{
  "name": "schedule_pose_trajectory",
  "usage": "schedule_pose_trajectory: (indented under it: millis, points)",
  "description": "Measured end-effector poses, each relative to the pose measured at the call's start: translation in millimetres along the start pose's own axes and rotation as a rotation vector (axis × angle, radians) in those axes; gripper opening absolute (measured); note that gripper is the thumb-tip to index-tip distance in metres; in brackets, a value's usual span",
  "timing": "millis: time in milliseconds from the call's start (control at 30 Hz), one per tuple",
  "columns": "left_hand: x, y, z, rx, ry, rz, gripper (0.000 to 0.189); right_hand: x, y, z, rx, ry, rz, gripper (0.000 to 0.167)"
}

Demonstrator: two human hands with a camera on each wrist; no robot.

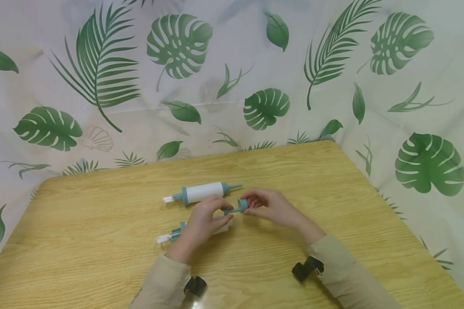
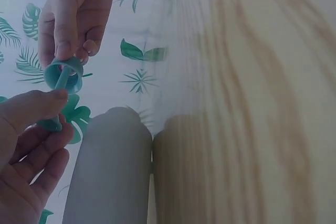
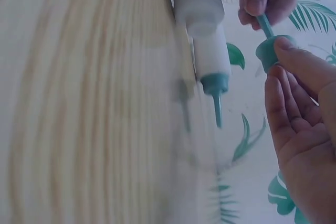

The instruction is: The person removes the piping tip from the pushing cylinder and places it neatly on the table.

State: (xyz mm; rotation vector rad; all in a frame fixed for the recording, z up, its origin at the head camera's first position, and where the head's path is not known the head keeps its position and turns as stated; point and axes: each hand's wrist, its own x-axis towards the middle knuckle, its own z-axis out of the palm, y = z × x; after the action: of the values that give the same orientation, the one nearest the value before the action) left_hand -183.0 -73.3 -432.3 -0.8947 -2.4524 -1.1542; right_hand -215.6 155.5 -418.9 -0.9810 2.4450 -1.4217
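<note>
Above the table my left hand (image 1: pixel 205 216) pinches a thin teal stem (image 1: pixel 232 210) between thumb and fingers. My right hand (image 1: pixel 270 207) grips a cup-shaped teal cap (image 1: pixel 242 205) by its rim. In the left wrist view the stem runs into the hollow of the cap (image 2: pixel 74 81); whether they are one piece I cannot tell. Beneath my left hand lies a white tube (image 1: pixel 223 228) with a teal collar and white handle, its middle hidden. Just beyond lies a similar white tube (image 1: pixel 205 192) with a tapered teal nozzle (image 1: pixel 232 187) pointing right.
The wooden table (image 1: pixel 100 223) extends around both hands. Behind it hangs a pale cloth (image 1: pixel 224 56) printed with green leaves. Black wrist cameras sit on both sleeves, close to the tabletop.
</note>
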Motion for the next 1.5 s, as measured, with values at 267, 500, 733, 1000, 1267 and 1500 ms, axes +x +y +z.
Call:
schedule_pose_trajectory:
  millis: [267, 500, 733, 1000, 1267, 1500]
  points:
    - [5.8, 7.8, 9.1, 0.055, -0.028, -0.080, 0.009, -12.3, 15, -18, -0.107, 0.053, 0.004, 0.030]
    - [14.9, 16.3, 22.4, 0.137, -0.099, -0.171, 0.006, -18.4, 20, -31, -0.230, 0.000, 0.036, 0.027]
    - [21.8, 17.0, 33.7, 0.236, -0.148, -0.173, 0.006, -21.0, 29, -33, -0.417, -0.116, 0.007, 0.026]
    - [29.6, 19.0, 42.4, 0.343, -0.186, -0.167, 0.007, -23.7, 34, -32, -0.444, -0.135, 0.067, 0.028]
    - [32.2, 16.1, 47.4, 0.427, -0.263, -0.150, 0.004, -24.2, 37, -32, -0.435, -0.134, 0.092, 0.028]
    - [32.8, 15.5, 49.8, 0.471, -0.264, -0.114, 0.005, -24.7, 36, -33, -0.438, -0.135, 0.083, 0.029]
